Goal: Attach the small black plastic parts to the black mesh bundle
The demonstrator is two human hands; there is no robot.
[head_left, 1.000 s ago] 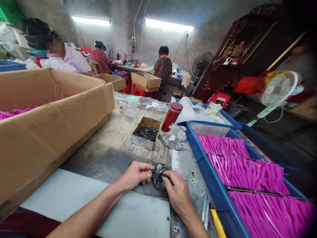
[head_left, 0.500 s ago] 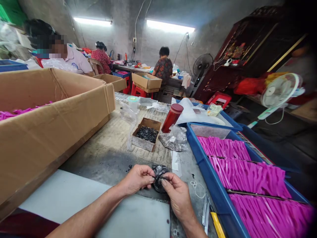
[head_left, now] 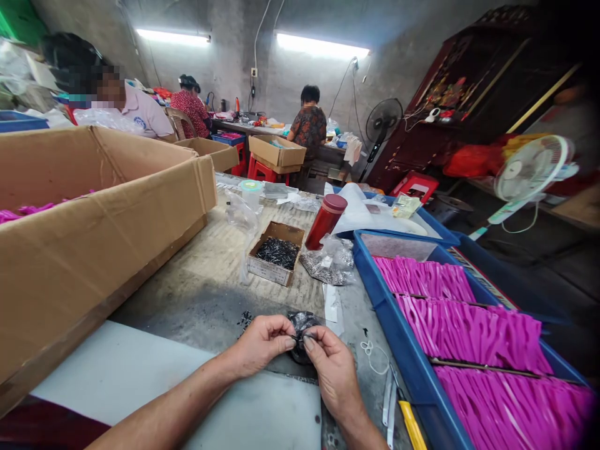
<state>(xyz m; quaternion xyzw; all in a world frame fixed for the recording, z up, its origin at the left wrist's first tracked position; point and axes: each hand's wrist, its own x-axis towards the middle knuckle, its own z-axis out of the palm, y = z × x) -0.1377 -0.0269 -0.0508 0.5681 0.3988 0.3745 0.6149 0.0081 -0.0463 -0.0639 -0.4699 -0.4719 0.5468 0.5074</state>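
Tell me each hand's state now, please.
Left hand: fingers pinched closed; anything held is unclear.
Right hand: fingers pinched closed; anything held is unclear.

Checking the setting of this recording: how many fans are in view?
2: a black fan near the back wall, and a white fan toward the picture's right side. More could be hidden in the dark right edge.

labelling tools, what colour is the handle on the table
The handle is yellow, clearest in the head view.
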